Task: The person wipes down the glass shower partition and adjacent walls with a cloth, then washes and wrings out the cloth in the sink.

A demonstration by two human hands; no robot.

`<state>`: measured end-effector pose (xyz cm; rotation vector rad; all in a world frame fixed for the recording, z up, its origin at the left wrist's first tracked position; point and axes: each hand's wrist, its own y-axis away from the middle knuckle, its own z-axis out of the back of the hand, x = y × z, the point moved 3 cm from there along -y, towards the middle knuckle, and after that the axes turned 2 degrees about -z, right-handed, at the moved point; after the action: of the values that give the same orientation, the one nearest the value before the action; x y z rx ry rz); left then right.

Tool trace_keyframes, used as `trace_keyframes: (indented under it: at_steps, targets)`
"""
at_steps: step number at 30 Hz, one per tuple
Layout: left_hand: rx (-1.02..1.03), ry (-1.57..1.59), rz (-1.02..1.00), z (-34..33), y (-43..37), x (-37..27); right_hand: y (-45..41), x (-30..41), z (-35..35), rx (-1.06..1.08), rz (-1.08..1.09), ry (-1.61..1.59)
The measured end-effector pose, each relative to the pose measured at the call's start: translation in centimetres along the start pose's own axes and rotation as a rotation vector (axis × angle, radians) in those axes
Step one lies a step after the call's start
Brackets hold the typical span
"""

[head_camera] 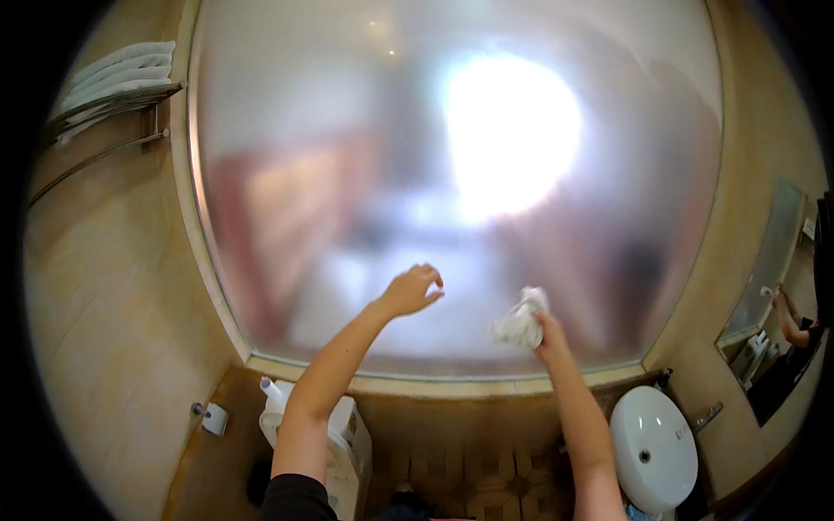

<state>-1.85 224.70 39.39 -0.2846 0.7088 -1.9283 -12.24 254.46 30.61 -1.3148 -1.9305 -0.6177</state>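
A crumpled white cloth (521,320) is gripped in my right hand (551,337), raised in front of a large frosted glass pane (417,163). Whether the cloth touches the glass I cannot tell. To its left, my left hand (415,291) is lifted before the same pane with bent fingers, thumb apart, holding nothing. Blurred shapes and one very bright patch of light show through or on the glass.
Below my left forearm stands a white toilet (352,449), with a toilet paper roll (215,419) on the wall. An oval white washbasin (655,449) lies at lower right, under a wall mirror (769,312). Folded white towels (127,68) rest on a metal rack (117,104) at upper left.
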Motion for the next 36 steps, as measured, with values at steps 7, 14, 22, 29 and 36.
trace_keyframes:
  at_steps: [7, 14, 22, 29, 36]
  targets:
    - [-0.556, -0.264, -0.098, 17.6, -10.6, 8.6, -9.9, 17.0, -20.7, -0.027, 0.95, 0.356]
    - [-0.783, -0.527, -0.237, 29.8, -13.5, 14.7, -16.8, 26.2, -39.3, -0.384, 1.707, 0.893]
    - [-0.919, -0.636, -0.381, 35.7, -14.9, 21.1, -23.9, 24.2, -50.9, -0.905, 1.762, 1.522]
    - [-1.354, -0.359, -0.422, 38.0, -15.5, 23.8, -23.6, 6.4, -65.6, 0.068, 2.273, 1.377]
    - [-1.402, -0.022, -0.232, 37.2, -16.1, 26.2, -23.6, 0.2, -65.1, 0.216, 2.297, 1.554]
